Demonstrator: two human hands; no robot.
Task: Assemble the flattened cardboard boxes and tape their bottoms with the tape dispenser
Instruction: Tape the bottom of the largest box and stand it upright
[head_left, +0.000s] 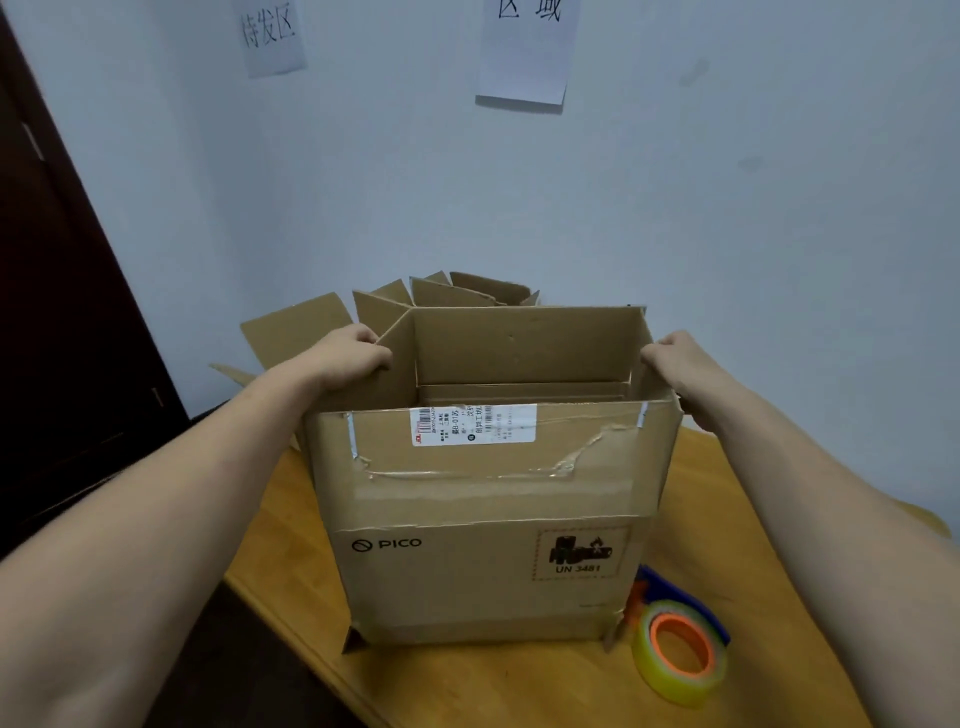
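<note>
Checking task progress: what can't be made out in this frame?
Head view, the only one:
box bottom: faces the table, hidden by the box's own walls, so whether it is taped cannot be told.
dispenser: mostly behind the box corner and the roll.
rear boxes: screened by the box, count unclear.
label print: too small to read.
right hand fingertips: behind the side flap.

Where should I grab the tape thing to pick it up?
Grab the blue handle behind the roll, coming from the right, since the box stands close on its left. The handle is partly hidden, so its full shape is unclear.
</note>
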